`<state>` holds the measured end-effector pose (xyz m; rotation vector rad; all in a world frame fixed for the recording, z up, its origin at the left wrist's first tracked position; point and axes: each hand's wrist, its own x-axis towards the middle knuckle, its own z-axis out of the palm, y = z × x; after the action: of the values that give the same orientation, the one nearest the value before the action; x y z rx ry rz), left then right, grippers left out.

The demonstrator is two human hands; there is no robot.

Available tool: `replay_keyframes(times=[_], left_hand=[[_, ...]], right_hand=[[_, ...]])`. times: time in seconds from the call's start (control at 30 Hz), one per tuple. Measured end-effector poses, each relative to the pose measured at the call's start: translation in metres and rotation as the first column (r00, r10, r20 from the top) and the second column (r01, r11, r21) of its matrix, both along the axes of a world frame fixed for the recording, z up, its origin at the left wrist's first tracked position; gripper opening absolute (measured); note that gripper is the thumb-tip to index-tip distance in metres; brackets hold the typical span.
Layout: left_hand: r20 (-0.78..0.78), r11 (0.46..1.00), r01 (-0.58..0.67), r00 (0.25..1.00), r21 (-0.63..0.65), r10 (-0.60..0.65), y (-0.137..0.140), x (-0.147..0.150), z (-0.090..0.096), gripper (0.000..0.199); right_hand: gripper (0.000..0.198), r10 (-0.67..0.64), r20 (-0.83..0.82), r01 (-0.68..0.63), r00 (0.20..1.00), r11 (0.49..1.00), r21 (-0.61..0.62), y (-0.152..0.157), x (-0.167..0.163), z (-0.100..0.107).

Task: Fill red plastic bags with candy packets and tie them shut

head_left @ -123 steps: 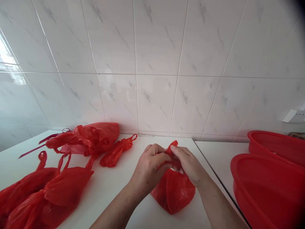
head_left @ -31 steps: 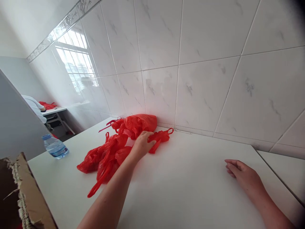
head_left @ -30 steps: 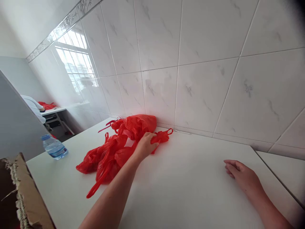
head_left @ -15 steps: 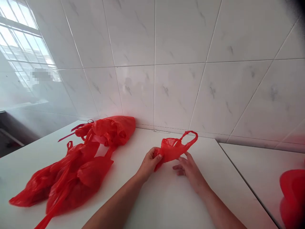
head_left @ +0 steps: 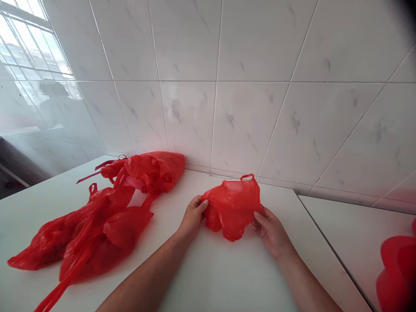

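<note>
Honestly, left hand [head_left: 191, 219] and right hand [head_left: 272, 232] both pinch the red bag [head_left: 235, 203] (thin-looking stuff); tugging too hard could tear it.

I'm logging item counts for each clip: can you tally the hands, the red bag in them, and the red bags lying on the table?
Hands: 2 (left hand, right hand)
Held red bag: 1
Red bags lying on the table: at least 3, overlapping, exact count unclear
Total: at least 6
</note>
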<state>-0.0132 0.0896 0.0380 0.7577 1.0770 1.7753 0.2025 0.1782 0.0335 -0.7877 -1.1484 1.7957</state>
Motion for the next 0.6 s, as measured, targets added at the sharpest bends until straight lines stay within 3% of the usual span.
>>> replay_keyframes(times=[0.2,0.33,0.5,0.6], left_hand=[[-0.04,0.999,-0.041,0.998,-0.03,0.04,0.0,-0.001,-0.003,0.033],[-0.156,0.989,-0.128,0.981,-0.078,0.114,0.0,-0.004,-0.003,0.03],[-0.399,0.95,-0.313,0.874,-0.024,0.278,-0.008,0.001,0.009,0.023],[-0.53,0.978,-0.208,0.826,0.029,0.191,-0.014,0.018,0.013,0.026]], right_hand=[[0.03,-0.037,-0.001,0.037,0.999,0.999,-0.016,0.002,0.007,0.003],[0.031,-0.077,-0.01,0.077,0.997,0.997,-0.016,0.006,0.011,0.002],[0.038,-0.144,-0.023,0.145,0.989,0.989,0.004,0.005,0.009,0.001],[0.039,-0.126,0.041,0.123,0.991,0.989,0.078,-0.005,0.001,0.005]])
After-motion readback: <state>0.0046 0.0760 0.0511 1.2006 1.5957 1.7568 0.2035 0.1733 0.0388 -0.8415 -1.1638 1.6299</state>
